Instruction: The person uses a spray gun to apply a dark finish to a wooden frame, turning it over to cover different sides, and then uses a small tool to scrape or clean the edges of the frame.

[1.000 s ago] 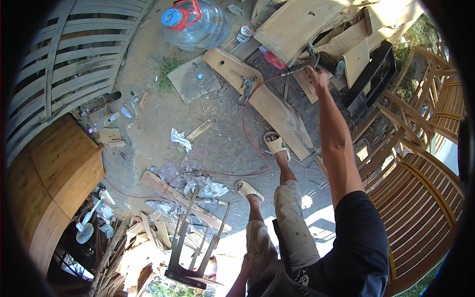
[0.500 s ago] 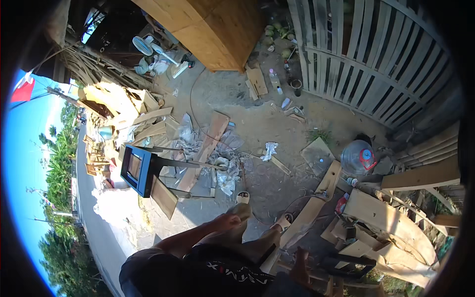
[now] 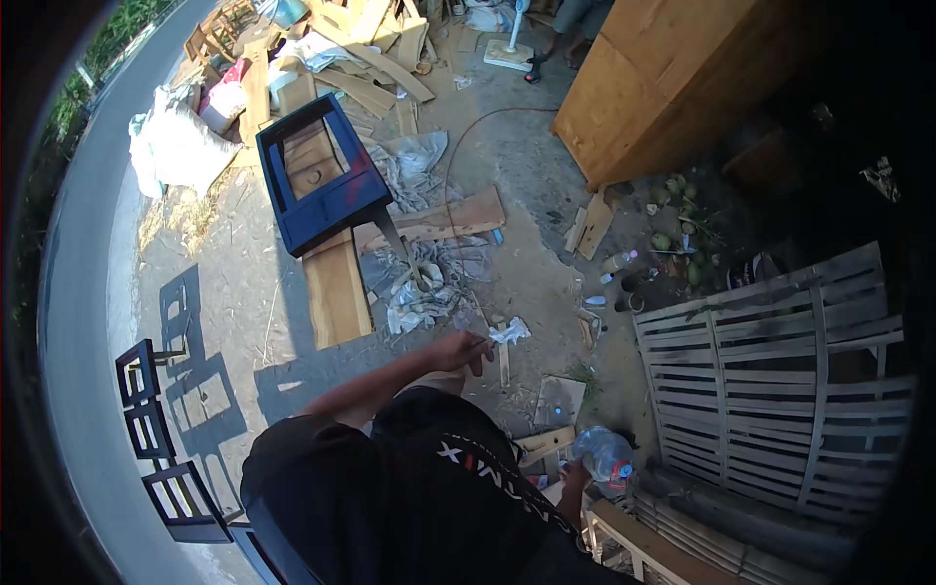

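My left hand (image 3: 466, 353) hangs in front of me with its fingers loosely apart and nothing in them. Beyond it, a crumpled white rag (image 3: 509, 331) lies on the ground. To the left stands a dark blue wooden frame on legs (image 3: 304, 216), with a rectangular opening in its top, apart from the hand. My right hand (image 3: 575, 476) is low at my right side, close to a large clear water jug (image 3: 603, 450) in the picture; whether they touch is unclear. Its fingers are too small and dark to read.
Several dark frames (image 3: 185, 497) stand by the road at left. Planks (image 3: 336, 292), plastic sheeting and a scrap-wood heap (image 3: 366, 58) lie ahead. A wooden cabinet (image 3: 634, 97) stands far right, a slatted bamboo panel (image 3: 770, 380) at right. A hose (image 3: 450, 166) crosses the ground.
My view has turned left, bringing the roadside dark frames into sight. The blue frame looks nearer. My left hand has swung forward and its fingers have loosened. Both hands remain away from the frame.
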### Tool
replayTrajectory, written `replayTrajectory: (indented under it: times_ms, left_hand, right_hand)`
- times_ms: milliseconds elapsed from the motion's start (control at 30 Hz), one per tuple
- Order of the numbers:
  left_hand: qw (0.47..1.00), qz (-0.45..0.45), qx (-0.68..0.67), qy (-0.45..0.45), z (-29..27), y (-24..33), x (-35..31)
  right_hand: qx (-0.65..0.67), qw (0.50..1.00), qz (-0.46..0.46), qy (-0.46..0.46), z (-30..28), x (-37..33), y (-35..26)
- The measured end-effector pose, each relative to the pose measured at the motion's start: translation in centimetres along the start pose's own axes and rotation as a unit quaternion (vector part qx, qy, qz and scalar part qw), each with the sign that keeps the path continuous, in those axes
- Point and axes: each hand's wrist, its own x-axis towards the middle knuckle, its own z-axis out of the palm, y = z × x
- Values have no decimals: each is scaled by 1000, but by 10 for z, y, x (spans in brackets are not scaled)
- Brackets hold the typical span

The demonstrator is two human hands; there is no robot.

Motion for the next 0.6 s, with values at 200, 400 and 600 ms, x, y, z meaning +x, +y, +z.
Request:
replayTrajectory:
  times_ms: [200, 400, 600]
  left_hand:
    - [972, -24, -115, 202, -83, 55, -22]
    - [795, -9, -248, 553, -109, 11, -130]
    - [535, -89, -266, 797, -121, -7, -202]
  right_hand:
    - [-312, 944, -61, -86, 144, 26, -91]
    - [-353, 911, -34, -210, 366, 45, -207]
    - [-479, 818, -155, -280, 577, 29, -288]
